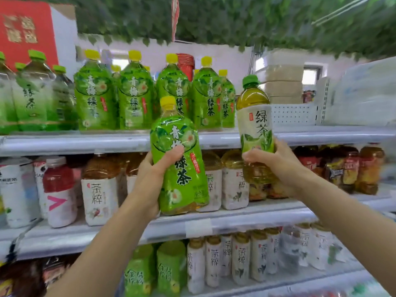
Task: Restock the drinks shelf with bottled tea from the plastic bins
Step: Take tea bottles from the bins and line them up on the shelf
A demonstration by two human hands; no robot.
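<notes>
Two hands, left [150, 174] and right [276, 166], grip one tea bottle each [177, 159] [255, 123].

Red box [25, 28], leafy ceiling garland [214, 16]

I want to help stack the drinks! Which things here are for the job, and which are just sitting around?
For the job:
- yellow-capped green bottle in the left hand
- green-capped tea bottle in the right hand
- top shelf

Just sitting around:
- red box
- red-topped drink
- stacked red cups
</notes>
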